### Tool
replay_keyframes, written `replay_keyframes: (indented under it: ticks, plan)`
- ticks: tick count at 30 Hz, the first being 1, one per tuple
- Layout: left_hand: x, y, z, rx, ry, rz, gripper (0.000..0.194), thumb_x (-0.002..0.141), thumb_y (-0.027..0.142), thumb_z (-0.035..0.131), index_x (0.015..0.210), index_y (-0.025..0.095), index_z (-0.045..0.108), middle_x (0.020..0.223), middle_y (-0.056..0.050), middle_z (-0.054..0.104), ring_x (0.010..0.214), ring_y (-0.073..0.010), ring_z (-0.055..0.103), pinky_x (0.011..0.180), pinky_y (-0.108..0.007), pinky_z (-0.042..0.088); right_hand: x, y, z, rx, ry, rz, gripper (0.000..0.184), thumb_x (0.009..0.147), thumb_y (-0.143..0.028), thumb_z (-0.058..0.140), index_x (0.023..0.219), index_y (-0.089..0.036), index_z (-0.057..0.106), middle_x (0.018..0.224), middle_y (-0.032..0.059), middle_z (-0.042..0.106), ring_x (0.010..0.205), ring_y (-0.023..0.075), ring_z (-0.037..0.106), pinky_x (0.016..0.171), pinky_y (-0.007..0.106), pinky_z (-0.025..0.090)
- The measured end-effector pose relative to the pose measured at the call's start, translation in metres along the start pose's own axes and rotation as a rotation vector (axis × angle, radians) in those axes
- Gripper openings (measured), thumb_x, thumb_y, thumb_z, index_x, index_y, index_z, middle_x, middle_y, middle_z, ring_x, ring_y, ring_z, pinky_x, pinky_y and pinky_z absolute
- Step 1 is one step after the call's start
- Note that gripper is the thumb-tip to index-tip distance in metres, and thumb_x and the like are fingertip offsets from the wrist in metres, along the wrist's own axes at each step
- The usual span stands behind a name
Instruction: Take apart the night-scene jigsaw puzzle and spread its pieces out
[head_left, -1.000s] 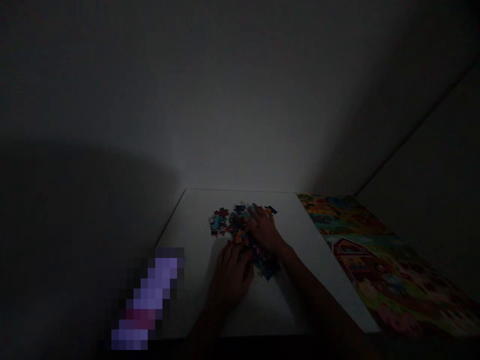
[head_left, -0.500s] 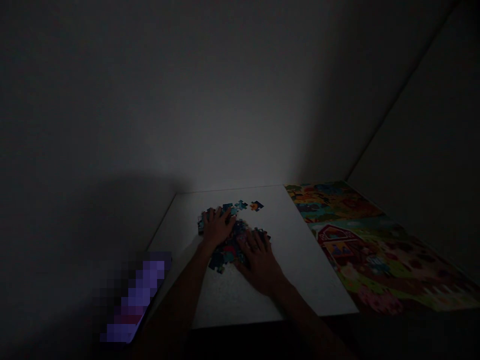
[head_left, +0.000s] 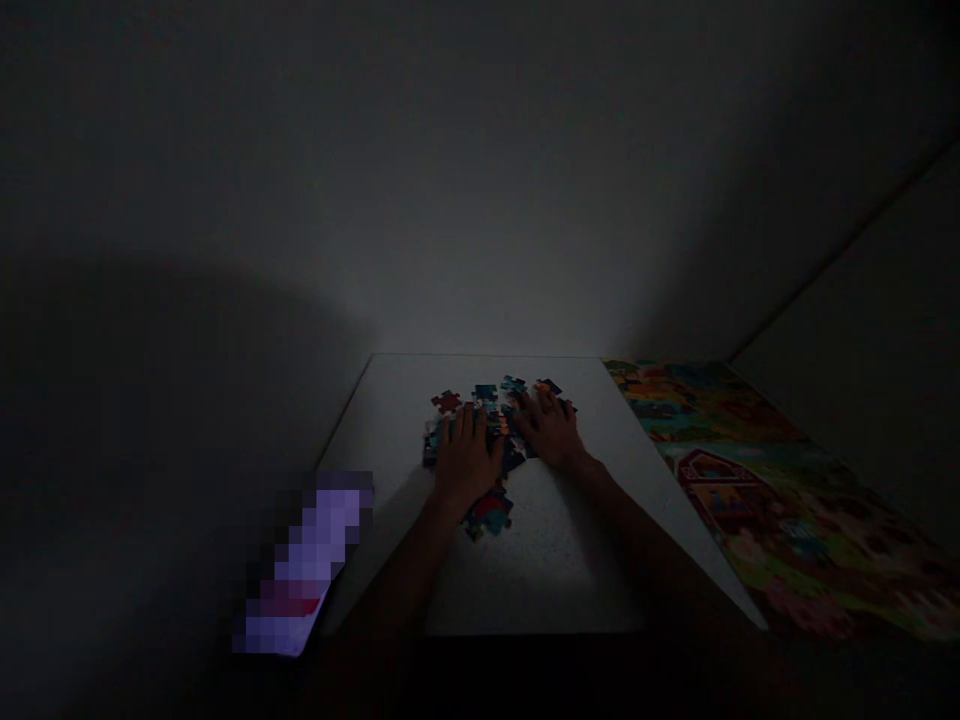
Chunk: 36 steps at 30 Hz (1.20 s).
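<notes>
A loose heap of multicoloured jigsaw pieces lies on a white board. My left hand presses flat on the heap's left side, fingers spread. My right hand rests on its right side, also flat and holding nothing I can see. A dark red piece sits apart just above my left fingers. A small clump of blue and red pieces lies below and between my hands. Pieces under my palms are hidden.
To the right of the board lies a colourful farm picture with a red barn, perhaps a puzzle box lid. A blurred purple and red item lies beside the board's left edge. Dim grey walls rise behind.
Both hands have slid up the board and moved apart. The pieces are spread wider, with a clump now showing below my hands. The view has shifted slightly.
</notes>
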<state>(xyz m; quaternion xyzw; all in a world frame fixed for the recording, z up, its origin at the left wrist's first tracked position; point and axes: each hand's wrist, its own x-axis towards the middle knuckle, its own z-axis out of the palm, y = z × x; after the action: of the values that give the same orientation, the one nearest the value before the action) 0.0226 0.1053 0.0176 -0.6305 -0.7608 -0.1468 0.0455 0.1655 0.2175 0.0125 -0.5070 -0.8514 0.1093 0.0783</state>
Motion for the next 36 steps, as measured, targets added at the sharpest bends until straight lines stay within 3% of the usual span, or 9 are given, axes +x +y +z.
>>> replay_keyframes:
  ticks: [6,11,16,25,30,36]
  plan:
    - [-0.029,0.012,0.002,-0.054,0.022,0.034,0.063,0.097,0.047,0.040,0.147,0.008,0.043,0.155,-0.021,0.041,0.146,-0.0330,0.035,0.120,-0.053,0.024,0.045,-0.008,-0.002,-0.012,-0.060,0.056,0.068,0.099,-0.062,0.027,0.156,-0.025,0.031,0.166,0.0133,0.018,0.153,0.0314,0.011,0.119,0.062,0.007]
    - [-0.044,0.022,0.006,-0.117,0.086,0.107,0.063,0.096,0.049,0.044,0.145,0.009,0.045,0.155,-0.021,0.041,0.148,-0.0338,0.030,0.119,-0.055,0.026,0.065,-0.031,-0.002,-0.038,-0.122,-0.011,0.073,0.098,-0.065,0.028,0.157,-0.023,0.028,0.166,0.0151,0.015,0.153,0.0347,0.008,0.116,0.068,0.007]
    - [-0.045,0.028,0.000,-0.147,0.070,0.079,0.056,0.094,0.047,0.049,0.140,0.015,0.052,0.148,-0.021,0.049,0.141,-0.0362,0.041,0.118,-0.056,0.027,0.067,-0.048,-0.002,-0.036,-0.162,-0.029,0.082,0.095,-0.070,0.034,0.158,-0.020,0.024,0.165,0.0196,0.015,0.153,0.0389,0.006,0.116,0.068,0.007]
    - [-0.041,0.030,-0.013,-0.128,0.054,0.067,0.043,0.093,0.039,0.052,0.130,0.018,0.060,0.135,-0.019,0.056,0.133,-0.0337,0.047,0.118,-0.054,0.028,0.054,-0.055,-0.001,-0.006,-0.177,-0.220,0.080,0.094,-0.069,0.041,0.157,-0.022,0.029,0.166,0.0157,0.018,0.153,0.0349,0.009,0.119,0.062,0.004]
    - [-0.041,0.028,-0.014,-0.092,0.028,0.101,0.042,0.097,0.040,0.047,0.134,0.025,0.059,0.143,-0.012,0.054,0.138,-0.0293,0.045,0.120,-0.054,0.024,0.048,-0.043,-0.003,-0.051,-0.156,-0.223,0.073,0.097,-0.066,0.033,0.158,-0.026,0.026,0.166,0.0099,0.019,0.153,0.0314,0.011,0.121,0.059,0.008]
    - [-0.039,0.012,-0.015,0.000,-0.077,0.054,0.054,0.100,0.052,0.037,0.145,0.026,0.050,0.156,-0.009,0.043,0.147,-0.0294,0.033,0.122,-0.052,0.020,0.014,0.006,-0.013,-0.074,-0.058,0.012,0.069,0.099,-0.063,0.027,0.157,-0.026,0.029,0.167,0.0112,0.016,0.153,0.0361,0.008,0.119,0.061,0.011]
